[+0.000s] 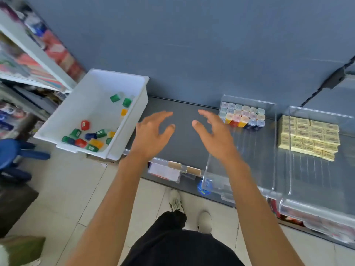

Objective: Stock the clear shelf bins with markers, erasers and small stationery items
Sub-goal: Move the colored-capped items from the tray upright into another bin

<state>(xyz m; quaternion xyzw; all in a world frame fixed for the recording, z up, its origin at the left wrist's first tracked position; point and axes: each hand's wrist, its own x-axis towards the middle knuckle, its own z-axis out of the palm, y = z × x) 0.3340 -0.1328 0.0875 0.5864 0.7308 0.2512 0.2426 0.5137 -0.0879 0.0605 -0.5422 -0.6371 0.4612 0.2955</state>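
A grey back panel (192,45) fills the upper half of the frame, and below it runs a dark shelf (184,150) above a pale tiled floor (67,189).

At the centre left a white tub (86,96) sits tilted at the shelf's end. Right of centre stands a clear bin (255,160), and a second clear bin (317,179) stands just beside it at the right edge.

Our left hand (151,137) and right hand (217,137) hover side by side over the bare shelf between the tub and the first bin. Both are released, with fingers spread and lightly curved, grasping nothing. The right hand overlaps the near bin's left wall in this view, and we cannot tell whether it touches it.

The task's goods lie in three places:
- Yellow erasers (309,137) are stacked at the back of the right bin.
- Capped coloured pieces (243,117) stand in tight rows at the back of the middle bin.
- Loose coloured pieces (90,136) are scattered low in the tub.

We judge ourselves between loads, with the middle bin only partly filled. The next move likely calls for reaching left into the tub and gathering a few pieces. We would then set them upright in front of the standing rows without knocking those over.
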